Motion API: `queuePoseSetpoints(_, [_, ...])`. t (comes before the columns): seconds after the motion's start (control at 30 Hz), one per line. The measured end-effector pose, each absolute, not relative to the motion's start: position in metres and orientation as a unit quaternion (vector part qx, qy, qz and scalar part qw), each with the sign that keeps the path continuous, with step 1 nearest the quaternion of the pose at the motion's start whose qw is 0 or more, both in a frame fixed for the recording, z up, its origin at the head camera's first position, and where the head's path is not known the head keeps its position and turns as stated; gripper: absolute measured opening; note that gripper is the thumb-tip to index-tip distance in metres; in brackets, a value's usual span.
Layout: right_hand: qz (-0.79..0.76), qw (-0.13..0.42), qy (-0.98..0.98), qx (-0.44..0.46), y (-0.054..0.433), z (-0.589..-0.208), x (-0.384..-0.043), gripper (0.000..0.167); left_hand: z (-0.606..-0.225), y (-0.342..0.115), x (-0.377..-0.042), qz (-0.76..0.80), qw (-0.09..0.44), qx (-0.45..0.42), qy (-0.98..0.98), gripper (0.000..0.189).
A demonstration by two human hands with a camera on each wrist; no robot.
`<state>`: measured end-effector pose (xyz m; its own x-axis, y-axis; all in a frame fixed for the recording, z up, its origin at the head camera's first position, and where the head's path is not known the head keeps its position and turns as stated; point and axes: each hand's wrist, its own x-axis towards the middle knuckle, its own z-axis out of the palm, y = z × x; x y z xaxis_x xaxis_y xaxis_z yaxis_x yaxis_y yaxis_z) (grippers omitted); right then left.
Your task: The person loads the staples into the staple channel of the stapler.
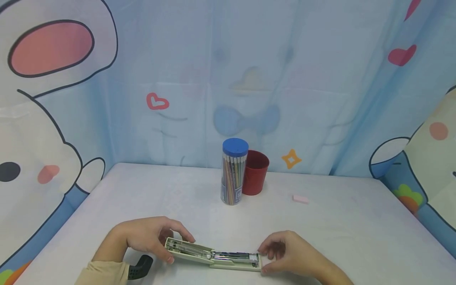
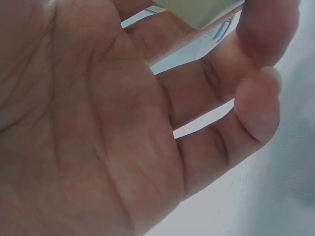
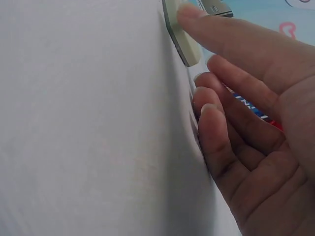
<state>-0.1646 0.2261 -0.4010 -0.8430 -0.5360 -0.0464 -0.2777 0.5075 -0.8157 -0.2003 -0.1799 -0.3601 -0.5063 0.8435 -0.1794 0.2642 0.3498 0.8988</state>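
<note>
A pale green stapler [image 1: 211, 256], folded open nearly flat, lies lengthwise before me, its metal rail and inner track facing up. My left hand [image 1: 156, 237] grips its left end, which is tilted up, between thumb and fingers. In the left wrist view the palm fills most of the picture, with a corner of the stapler [image 2: 202, 12] at the top. Thumb and forefinger of my right hand [image 1: 290, 253] pinch the right end, low over the table. The right wrist view has that thumb against the pale green end [image 3: 184, 44], the other fingers curled beside it.
Behind the stapler stands a clear canister of pencils [image 1: 233, 178] with a blue lid. A red cup [image 1: 257, 174] is right behind it. Farther right on the white table [image 1: 192, 198] lies a small pale pink block [image 1: 301, 199]. A patterned blue curtain [image 1: 178, 130] closes off the back.
</note>
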Motion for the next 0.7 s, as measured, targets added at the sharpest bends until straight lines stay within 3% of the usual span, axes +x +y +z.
queuePoseSetpoints(0.7, [-0.435,0.154,0.860,-0.217,0.2223,-0.4037,-0.1633,0.026,-0.3552,-0.1767,-0.1984,0.420,0.300,0.370,0.772,0.045])
